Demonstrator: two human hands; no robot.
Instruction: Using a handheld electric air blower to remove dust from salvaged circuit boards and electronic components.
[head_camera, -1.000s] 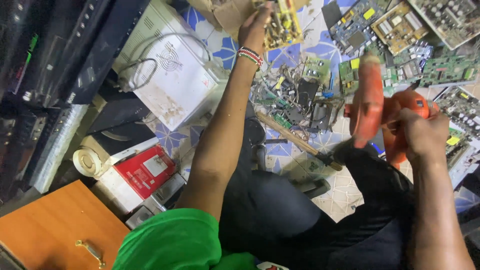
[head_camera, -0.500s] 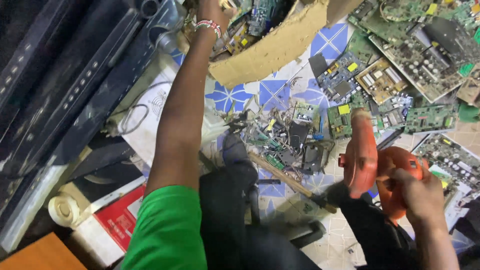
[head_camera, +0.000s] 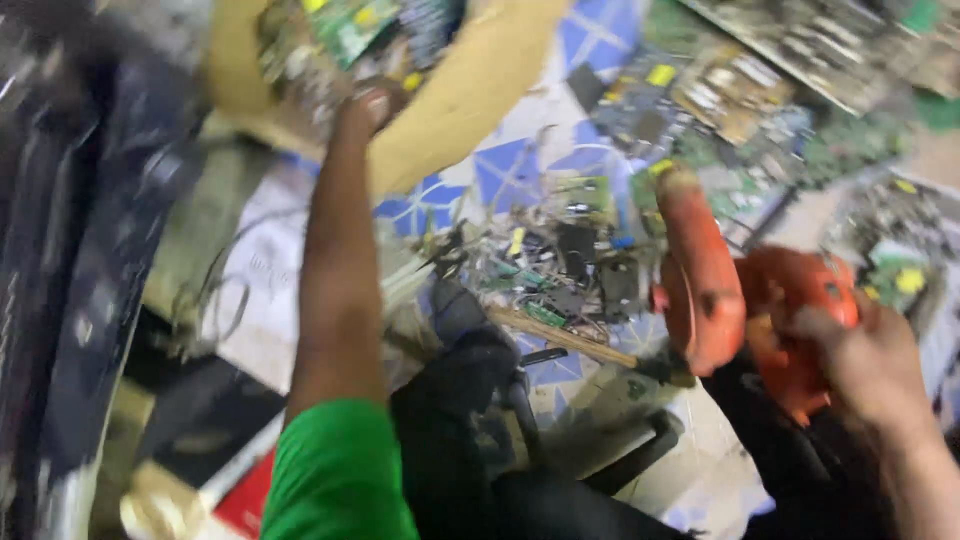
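The left hand (head_camera: 365, 110) reaches into a cardboard box (head_camera: 470, 90) of circuit boards, its grip hidden, while the right hand (head_camera: 870, 365) clasps an orange power tool (head_camera: 745, 300); picking out a board seems the step in hand.

Even, fairly bright light, no hard shadows or glare, heavy motion blur throughout, worst at left edge, nothing sharply focused
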